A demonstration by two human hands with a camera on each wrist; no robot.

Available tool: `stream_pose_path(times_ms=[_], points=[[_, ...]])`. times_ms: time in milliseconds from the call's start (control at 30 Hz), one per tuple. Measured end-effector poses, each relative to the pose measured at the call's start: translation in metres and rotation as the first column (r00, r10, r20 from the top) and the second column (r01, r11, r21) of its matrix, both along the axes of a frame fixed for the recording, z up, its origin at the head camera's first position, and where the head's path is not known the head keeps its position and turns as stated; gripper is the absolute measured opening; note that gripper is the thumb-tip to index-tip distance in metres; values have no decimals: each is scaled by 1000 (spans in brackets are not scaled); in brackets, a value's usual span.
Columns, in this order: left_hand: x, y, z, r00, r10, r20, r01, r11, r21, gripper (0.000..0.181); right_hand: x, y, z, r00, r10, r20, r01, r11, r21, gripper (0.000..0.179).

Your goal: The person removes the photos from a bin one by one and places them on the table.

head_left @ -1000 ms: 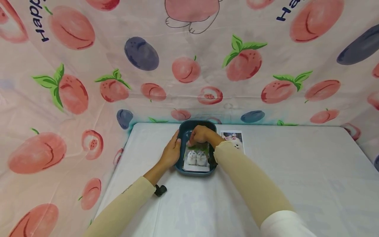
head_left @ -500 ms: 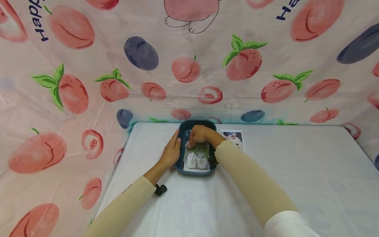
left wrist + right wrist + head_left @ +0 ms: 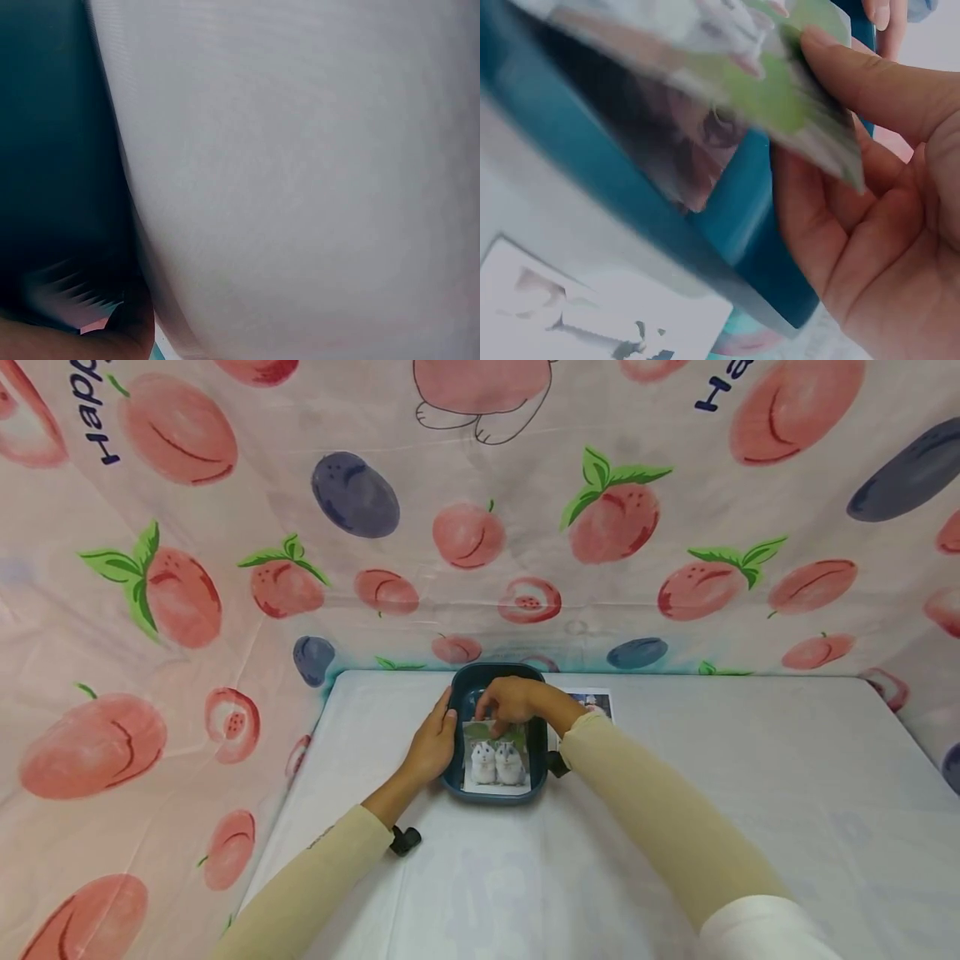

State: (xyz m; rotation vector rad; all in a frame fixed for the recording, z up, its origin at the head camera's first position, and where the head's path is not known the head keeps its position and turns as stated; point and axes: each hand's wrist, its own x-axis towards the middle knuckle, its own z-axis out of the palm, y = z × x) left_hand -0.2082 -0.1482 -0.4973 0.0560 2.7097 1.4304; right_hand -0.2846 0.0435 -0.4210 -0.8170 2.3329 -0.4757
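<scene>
A dark blue plastic tray (image 3: 537,735) lies on the table, with a stack of photo cards inside. The top photo card (image 3: 498,768) shows two white-and-grey furry animals on a green background. My left hand (image 3: 432,747) holds the tray's left side, with its thumb at the rim and its fingers along the outer wall. Over the tray, my right hand (image 3: 513,700) pinches the top card's far edge between thumb and fingers. In the right wrist view this card (image 3: 780,97) tilts up above a darker photo card (image 3: 682,135) inside the tray.
Another photo card (image 3: 597,702) lies on the white table (image 3: 720,793) just right of the tray, partly hidden by my right arm. A fruit-patterned cloth (image 3: 405,635) hangs behind the table's back edge.
My right hand's fingers have spread and shifted along the top card's far edge, while its wrist moved right and covers more of the card outside. My left hand stays on the tray.
</scene>
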Motion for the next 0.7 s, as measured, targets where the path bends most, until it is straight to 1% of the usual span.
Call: stream_pose_path(times_ms=[100, 200, 300, 400, 533, 633, 700], points=[[0, 0, 0, 1000, 2, -2, -2, 1000, 5, 54, 3, 2, 3, 1000, 11, -16, -11, 1000, -3, 34], [0, 0, 0, 1000, 3, 2, -3, 1000, 10, 54, 6, 6, 5, 998, 23, -61, -25, 999, -30, 37], [-1, 1, 0, 1000, 4, 10, -4, 1000, 8, 54, 7, 13, 6, 992, 24, -121, -34, 996, -77, 38], [-1, 1, 0, 1000, 2, 11, -2, 1000, 7, 54, 7, 22, 8, 988, 7, -157, -29, 990, -140, 37], [0, 2, 1, 1000, 3, 4, -3, 1000, 7, 54, 9, 36, 13, 983, -34, -181, -3, 979, -203, 36], [0, 2, 1, 1000, 7, 2, -7, 1000, 1, 54, 11, 50, 18, 982, -88, -169, 43, 966, -253, 35], [0, 2, 1, 1000, 8, 2, -8, 1000, -2, 54, 13, 61, 22, 980, -130, -151, 80, 952, -296, 36]])
